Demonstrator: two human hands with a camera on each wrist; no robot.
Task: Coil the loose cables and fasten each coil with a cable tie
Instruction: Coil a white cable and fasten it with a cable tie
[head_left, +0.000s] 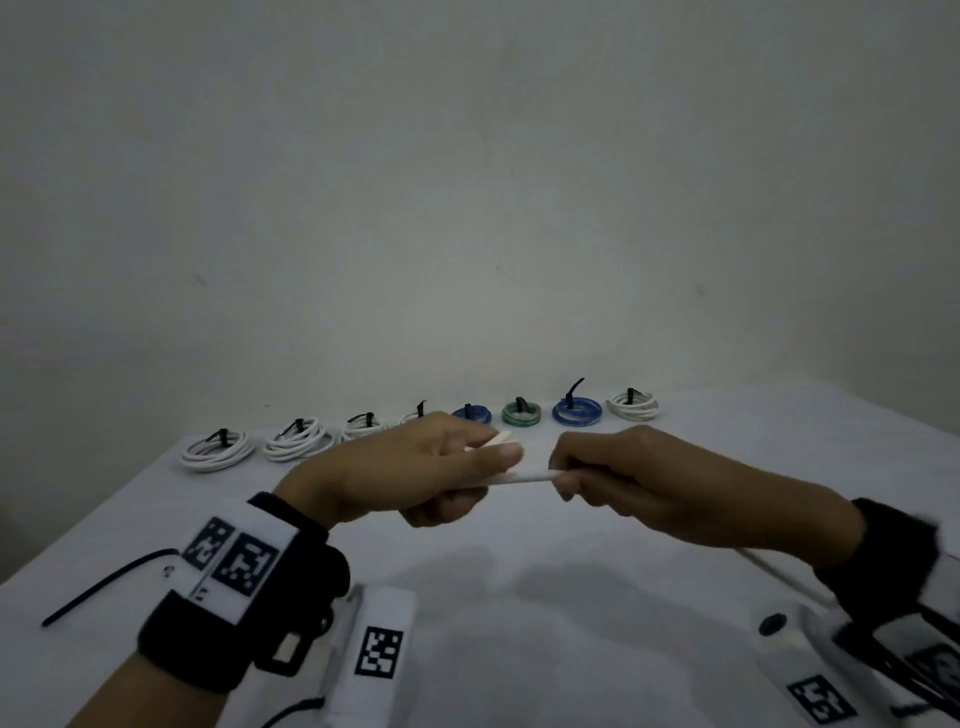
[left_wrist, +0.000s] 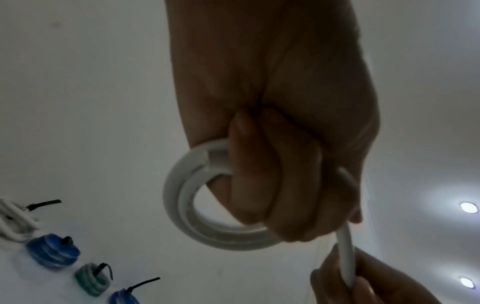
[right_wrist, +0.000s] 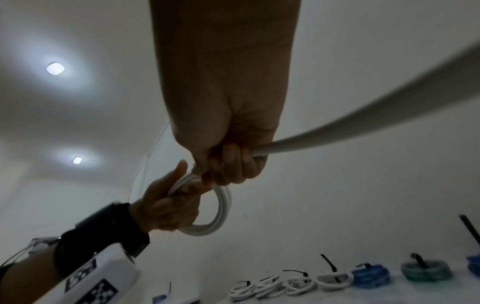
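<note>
My left hand (head_left: 447, 467) holds a small coil of white cable (left_wrist: 187, 197) above the table, its fingers (left_wrist: 262, 174) curled through the loop; the same coil (right_wrist: 221, 209) shows in the right wrist view. The free run of the white cable (head_left: 524, 475) passes from the coil into my right hand (head_left: 618, 478), which grips it in a fist just to the right. Behind that fist (right_wrist: 233, 162) the cable (right_wrist: 363, 121) trails back toward the right wrist. A loose black cable tie (head_left: 104, 587) lies on the table at the near left.
A row of tied coils lines the table's far edge by the wall: white ones (head_left: 218, 449) on the left, blue (head_left: 576, 410) and green (head_left: 521, 413) ones further right, and a white one (head_left: 634, 405) at the end. The white table (head_left: 519, 597) extends under my hands.
</note>
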